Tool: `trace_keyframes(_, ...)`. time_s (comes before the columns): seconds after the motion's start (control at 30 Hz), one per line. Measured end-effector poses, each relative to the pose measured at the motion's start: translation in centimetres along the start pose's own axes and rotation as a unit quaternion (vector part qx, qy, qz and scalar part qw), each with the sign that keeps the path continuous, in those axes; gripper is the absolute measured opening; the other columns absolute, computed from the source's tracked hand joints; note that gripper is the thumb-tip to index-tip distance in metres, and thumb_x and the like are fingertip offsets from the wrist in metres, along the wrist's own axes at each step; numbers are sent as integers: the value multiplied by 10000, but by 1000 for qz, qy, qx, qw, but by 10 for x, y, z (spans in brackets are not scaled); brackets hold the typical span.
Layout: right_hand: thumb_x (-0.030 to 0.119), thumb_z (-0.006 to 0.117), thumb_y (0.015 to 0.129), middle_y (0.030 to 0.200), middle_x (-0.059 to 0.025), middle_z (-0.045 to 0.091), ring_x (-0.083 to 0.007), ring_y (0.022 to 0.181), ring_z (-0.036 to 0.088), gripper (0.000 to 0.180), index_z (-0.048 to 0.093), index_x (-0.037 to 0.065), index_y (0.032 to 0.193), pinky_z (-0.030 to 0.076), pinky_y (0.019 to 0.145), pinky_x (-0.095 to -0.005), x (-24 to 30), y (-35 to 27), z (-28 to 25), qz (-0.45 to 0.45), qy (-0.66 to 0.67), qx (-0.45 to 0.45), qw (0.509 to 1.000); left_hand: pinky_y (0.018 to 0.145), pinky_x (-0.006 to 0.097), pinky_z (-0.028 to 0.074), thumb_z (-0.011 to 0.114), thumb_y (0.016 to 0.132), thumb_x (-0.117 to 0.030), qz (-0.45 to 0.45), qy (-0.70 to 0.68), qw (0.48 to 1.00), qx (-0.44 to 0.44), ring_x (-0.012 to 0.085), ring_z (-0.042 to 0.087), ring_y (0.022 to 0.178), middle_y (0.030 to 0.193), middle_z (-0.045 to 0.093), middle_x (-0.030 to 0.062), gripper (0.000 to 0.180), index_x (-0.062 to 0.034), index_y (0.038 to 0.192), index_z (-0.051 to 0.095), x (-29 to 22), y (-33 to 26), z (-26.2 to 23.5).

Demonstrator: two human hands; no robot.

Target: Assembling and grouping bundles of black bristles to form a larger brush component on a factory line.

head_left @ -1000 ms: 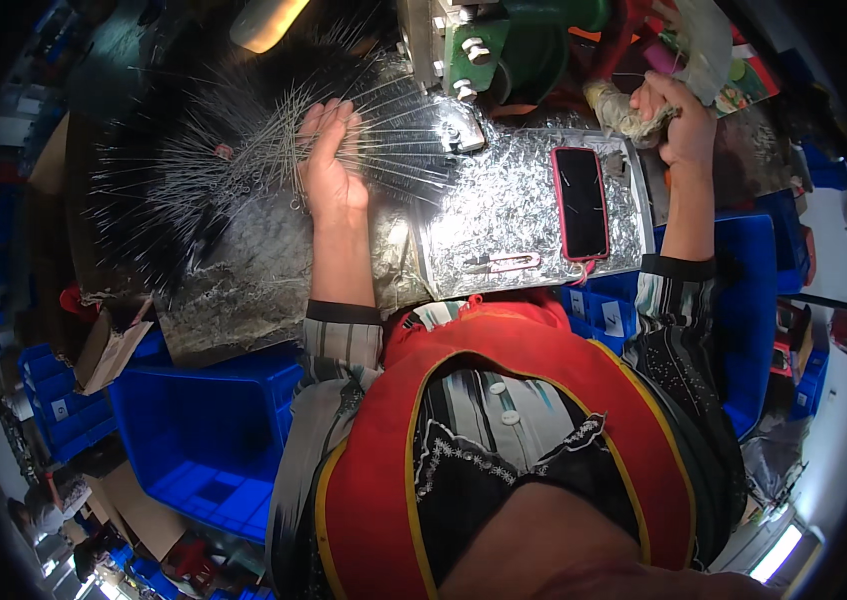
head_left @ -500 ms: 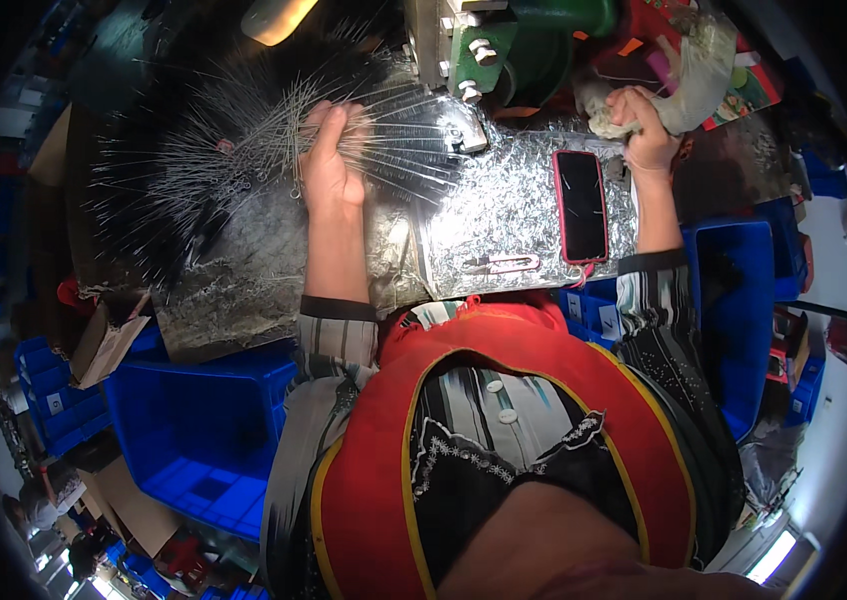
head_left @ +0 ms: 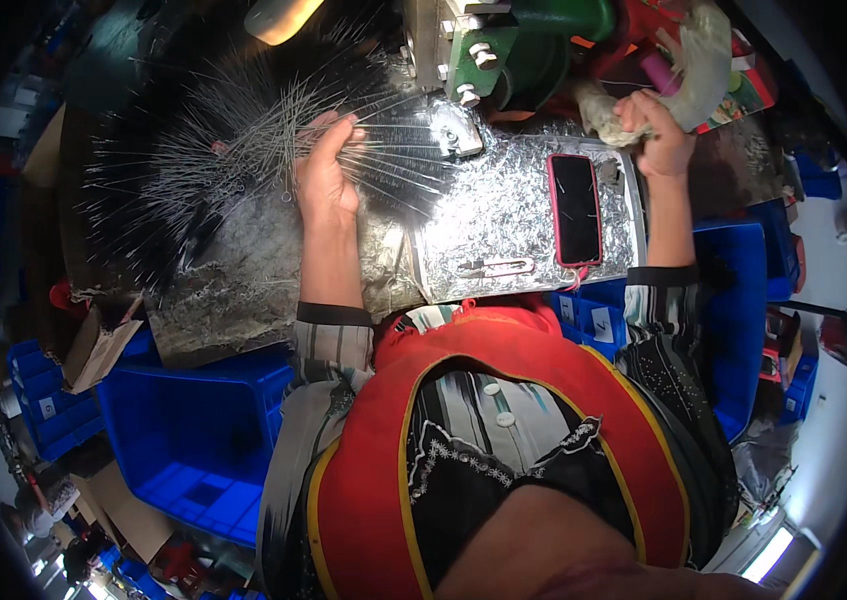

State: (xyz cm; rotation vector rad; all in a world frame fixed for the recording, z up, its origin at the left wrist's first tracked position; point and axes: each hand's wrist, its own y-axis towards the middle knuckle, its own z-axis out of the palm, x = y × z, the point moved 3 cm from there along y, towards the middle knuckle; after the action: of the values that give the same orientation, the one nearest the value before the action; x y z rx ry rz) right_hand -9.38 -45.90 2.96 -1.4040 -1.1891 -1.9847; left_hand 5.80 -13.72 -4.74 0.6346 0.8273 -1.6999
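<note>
My left hand (head_left: 326,185) is closed around part of a fan of thin metal wires (head_left: 399,150), its thumb pointing up along them. More of the loose wires (head_left: 214,145), some with small looped ends, spread over the table to its left. At the far right, my right hand (head_left: 664,145) is closed with curled fingers against a pale cloth-like wrap (head_left: 706,65), which bends in a curve behind it. What lies inside the wrap is hidden. A green machine (head_left: 474,75) with bolts stands between my hands, with a small metal block (head_left: 459,135) at its foot.
A red-cased phone (head_left: 576,215) and a small red-handled tool (head_left: 497,268) lie on the shiny foil-like table cover (head_left: 494,215). A lamp (head_left: 282,18) hangs at the top. Blue bins (head_left: 194,430) flank me, another (head_left: 739,330) on the right. A purple spool (head_left: 658,72) sits behind.
My right hand has shifted a little to the right and toward me, and the pale wrap has moved slightly. The left hand keeps its place on the wires.
</note>
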Motion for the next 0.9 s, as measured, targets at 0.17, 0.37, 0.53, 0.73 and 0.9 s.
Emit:
trace_keyframes(0.17,120,521,760,456,-58,382,-174,529,447,336,377,78,459,390,621,-292,38,13,14,128,-57,-9,990,564,259,503,599,688,56,23,2,999,-31,196,593,635,833,607,161,274,54,948,513,2,1,-9)
trace_keyframes(0.37,132,512,771,463,-61,395,-171,540,441,348,373,76,457,381,622,-290,35,8,7,142,-30,-18,989,566,259,509,595,688,63,24,4,999,-34,198,595,640,817,609,167,249,52,926,521,3,1,-3)
trace_keyframes(0.53,115,535,747,468,-60,415,-180,502,459,291,427,51,484,395,578,-296,38,16,4,148,-24,4,989,568,255,516,600,683,65,31,1,999,-43,202,597,649,804,608,161,262,49,929,514,2,1,-3)
trace_keyframes(0.73,52,548,724,483,-69,461,-177,480,494,197,492,16,539,431,554,-300,18,3,14,2,8,1,1000,589,269,522,605,686,56,23,-2,999,-46,196,593,646,831,602,150,284,46,952,506,1,0,-5)
trace_keyframes(0.9,26,530,727,503,-75,475,-169,482,497,181,497,-1,551,437,564,-299,-6,-3,5,-103,-17,-25,994,593,286,524,618,727,-10,-60,58,996,31,192,596,667,825,595,125,237,6,949,538,-2,-1,3)
